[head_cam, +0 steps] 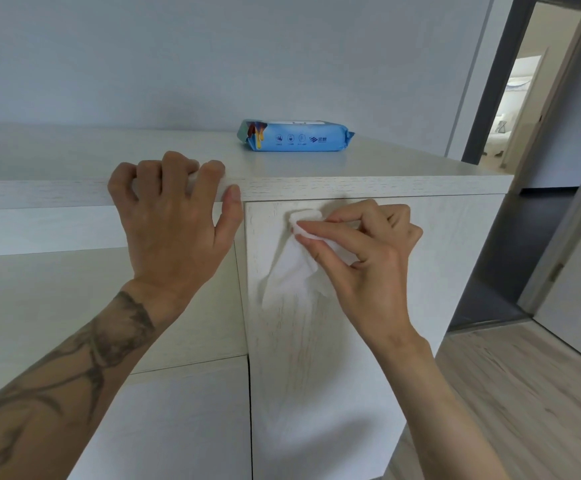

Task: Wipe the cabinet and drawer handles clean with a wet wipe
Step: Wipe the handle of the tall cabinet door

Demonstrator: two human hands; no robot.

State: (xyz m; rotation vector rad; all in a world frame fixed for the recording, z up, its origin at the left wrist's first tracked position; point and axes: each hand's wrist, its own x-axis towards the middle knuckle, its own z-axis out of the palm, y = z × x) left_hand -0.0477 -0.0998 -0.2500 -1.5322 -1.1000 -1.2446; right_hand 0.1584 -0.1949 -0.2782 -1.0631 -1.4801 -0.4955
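My right hand (361, 244) pinches a white wet wipe (294, 271) against the upper left corner of a pale wood cabinet door (316, 375). The bunched top of the wipe sits under my thumb and forefinger, and the rest hangs loose down the door. Any handle there is hidden by the wipe and fingers. My left hand (174, 216) grips the front edge of the cabinet top (368, 168), fingers curled over it and thumb on the edge face. Drawer fronts (57, 289) lie to the left below that hand.
A blue pack of wet wipes (294, 136) lies on the cabinet top near the wall. To the right is wood flooring (524, 393), a dark door frame and an open doorway (521, 98) to another room.
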